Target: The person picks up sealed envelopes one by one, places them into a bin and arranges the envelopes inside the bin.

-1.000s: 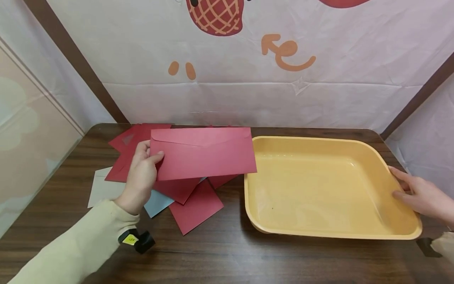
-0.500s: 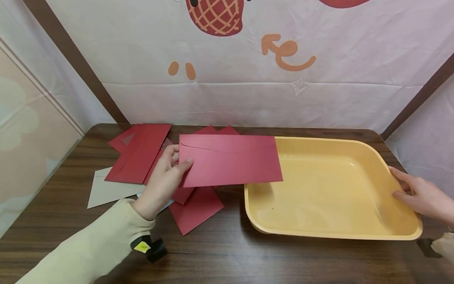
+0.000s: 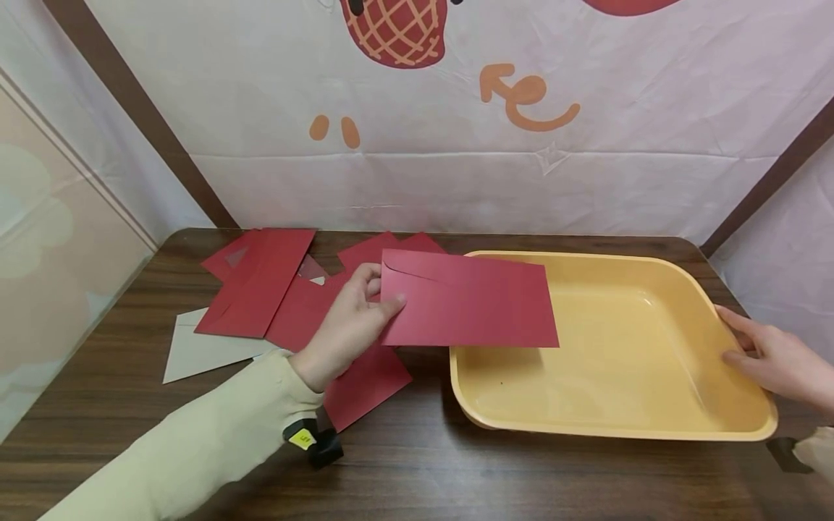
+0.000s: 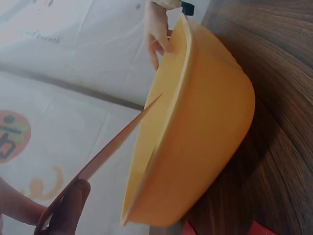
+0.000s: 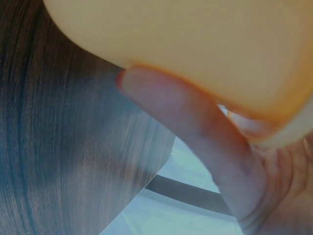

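Observation:
My left hand (image 3: 348, 322) pinches a red envelope (image 3: 469, 300) by its left end, thumb on the flap side. The envelope's right part overlaps the left side of a yellow plastic tub (image 3: 625, 354) in the head view. Seen edge-on in the left wrist view, that envelope (image 4: 115, 144) reaches over the tub's rim (image 4: 176, 93). At the far right my right hand (image 3: 775, 358) grips the tub's right rim, thumb inside and fingers outside. The right wrist view shows a finger of this hand (image 5: 195, 122) against the tub wall (image 5: 195, 39). No items show on the tub's visible floor.
Several red envelopes (image 3: 257, 282) lie overlapping on the left of the dark wood table (image 3: 469, 477), one red envelope (image 3: 365, 383) nearer the front. A pale grey envelope (image 3: 202, 351) pokes out at the left. Behind the table hangs a printed white cloth (image 3: 443, 181).
The left hand has carried the red envelope rightward and slightly down, from over the pile to over the tub's left side. My right hand and the tub have stayed in place.

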Available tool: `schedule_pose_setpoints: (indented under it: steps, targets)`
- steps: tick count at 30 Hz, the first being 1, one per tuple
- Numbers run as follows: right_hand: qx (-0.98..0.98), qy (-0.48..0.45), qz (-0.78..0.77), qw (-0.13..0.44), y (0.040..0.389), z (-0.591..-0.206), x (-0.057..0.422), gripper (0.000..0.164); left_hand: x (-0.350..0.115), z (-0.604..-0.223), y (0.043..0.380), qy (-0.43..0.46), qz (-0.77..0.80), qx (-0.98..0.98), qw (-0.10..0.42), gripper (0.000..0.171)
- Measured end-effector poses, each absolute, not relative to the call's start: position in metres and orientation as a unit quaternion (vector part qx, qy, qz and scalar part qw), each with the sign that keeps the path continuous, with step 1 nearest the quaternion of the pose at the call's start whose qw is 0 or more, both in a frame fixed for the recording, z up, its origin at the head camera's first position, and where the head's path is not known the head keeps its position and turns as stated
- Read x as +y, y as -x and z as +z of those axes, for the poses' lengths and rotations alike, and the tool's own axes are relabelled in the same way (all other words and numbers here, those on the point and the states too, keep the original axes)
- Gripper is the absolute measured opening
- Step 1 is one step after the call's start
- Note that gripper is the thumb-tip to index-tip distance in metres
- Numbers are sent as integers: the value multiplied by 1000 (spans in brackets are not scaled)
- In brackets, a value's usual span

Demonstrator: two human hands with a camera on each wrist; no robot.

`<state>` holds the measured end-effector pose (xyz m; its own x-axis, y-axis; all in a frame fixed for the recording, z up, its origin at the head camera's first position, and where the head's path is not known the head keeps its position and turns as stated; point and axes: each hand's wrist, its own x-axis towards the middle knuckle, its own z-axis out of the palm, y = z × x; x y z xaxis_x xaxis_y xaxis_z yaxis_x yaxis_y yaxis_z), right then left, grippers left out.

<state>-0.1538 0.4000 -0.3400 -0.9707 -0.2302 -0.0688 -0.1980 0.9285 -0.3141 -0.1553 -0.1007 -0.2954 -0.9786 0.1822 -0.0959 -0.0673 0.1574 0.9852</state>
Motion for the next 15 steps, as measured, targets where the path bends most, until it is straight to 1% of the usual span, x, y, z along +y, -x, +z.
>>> schedule_pose_setpoints:
  steps: [6,12,15]
  targets:
    - [982,106,-144,57,155,-340,401,62,-82,-294,161,-25,623,774,111,43]
    - [983,106,-138,54,155,-339,401,63,-59,-292,166,-16,585,801,122,57]
    - [983,105,-140,54,155,-338,400,63,-48,-292,168,-16,576,807,133,62]
